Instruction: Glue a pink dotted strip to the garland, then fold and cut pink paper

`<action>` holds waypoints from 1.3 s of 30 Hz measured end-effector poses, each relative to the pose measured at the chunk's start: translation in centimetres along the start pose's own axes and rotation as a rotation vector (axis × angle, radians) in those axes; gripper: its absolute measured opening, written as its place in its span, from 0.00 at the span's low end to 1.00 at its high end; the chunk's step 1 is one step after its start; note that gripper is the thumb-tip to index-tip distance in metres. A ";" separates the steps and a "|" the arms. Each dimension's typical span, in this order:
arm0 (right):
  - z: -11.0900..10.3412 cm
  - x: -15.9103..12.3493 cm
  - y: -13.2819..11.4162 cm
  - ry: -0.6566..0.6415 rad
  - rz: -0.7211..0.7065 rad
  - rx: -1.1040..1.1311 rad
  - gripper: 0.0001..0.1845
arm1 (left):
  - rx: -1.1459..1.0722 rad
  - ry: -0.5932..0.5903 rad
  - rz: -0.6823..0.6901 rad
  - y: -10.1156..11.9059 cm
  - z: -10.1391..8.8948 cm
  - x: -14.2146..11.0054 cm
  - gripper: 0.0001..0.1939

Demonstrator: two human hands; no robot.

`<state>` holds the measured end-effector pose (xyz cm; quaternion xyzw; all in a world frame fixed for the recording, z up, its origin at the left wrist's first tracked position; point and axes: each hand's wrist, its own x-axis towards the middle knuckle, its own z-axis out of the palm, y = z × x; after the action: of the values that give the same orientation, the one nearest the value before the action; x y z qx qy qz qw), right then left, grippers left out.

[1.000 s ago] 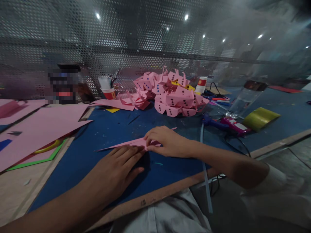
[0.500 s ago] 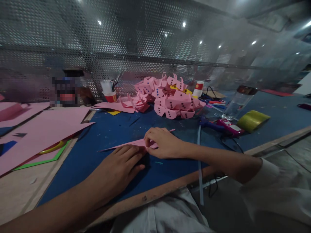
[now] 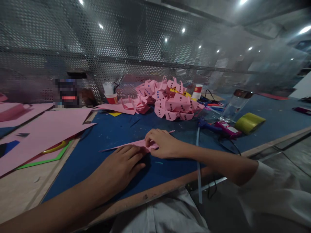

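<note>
On the blue table mat (image 3: 104, 129) in front of me lies a narrow folded strip of pink paper (image 3: 132, 143), its pointed end toward the left. The fingers of my left hand (image 3: 121, 165) rest flat over its near edge, thumb held apart. My right hand (image 3: 162, 143) curls thumb and fingers together on the strip's middle, pinching it. A thin tip of the paper shows beyond the right knuckles. The part beneath both hands is hidden.
Folded pink paper pieces with dark diamond marks (image 3: 175, 105) are heaped behind the hands. Large pink sheets (image 3: 53, 126) lie left. To the right are a blue-and-magenta tool (image 3: 227, 128), a yellow tape roll (image 3: 250, 123), a clear jar (image 3: 233, 106) and a long translucent strip (image 3: 198, 145).
The view has shifted slightly. Both hands keep nearly the same hold and place on the pink paper strip.
</note>
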<state>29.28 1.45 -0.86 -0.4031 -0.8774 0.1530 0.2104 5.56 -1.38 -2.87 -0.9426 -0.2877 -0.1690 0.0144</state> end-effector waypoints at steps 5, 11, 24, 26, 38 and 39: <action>-0.3 -0.5 0.8 -0.021 -0.073 0.060 0.16 | -0.024 -0.018 -0.030 0.0 -0.1 0.0 0.18; -0.5 -0.6 1.6 -0.022 -0.144 0.044 0.19 | -0.096 -0.008 -0.087 -0.1 -0.4 0.3 0.16; 0.1 0.1 2.4 0.020 -0.137 0.049 0.12 | -0.217 -0.015 -0.372 0.1 -0.5 4.2 0.11; 0.4 0.1 2.5 0.035 -0.133 0.044 0.14 | -0.188 -0.009 -0.405 0.0 -0.2 4.7 0.10; 0.5 -0.1 2.6 0.039 -0.148 0.011 0.15 | -0.374 -0.142 -0.532 -0.5 -0.9 6.1 0.09; 0.5 -0.1 2.6 0.032 -0.147 0.011 0.15 | -0.395 -0.146 -0.534 -0.5 -1.0 6.1 0.10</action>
<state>30.73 2.96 -2.44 -0.3388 -0.9003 0.1358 0.2374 9.69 2.23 0.07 -0.8281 -0.4865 -0.1514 -0.2337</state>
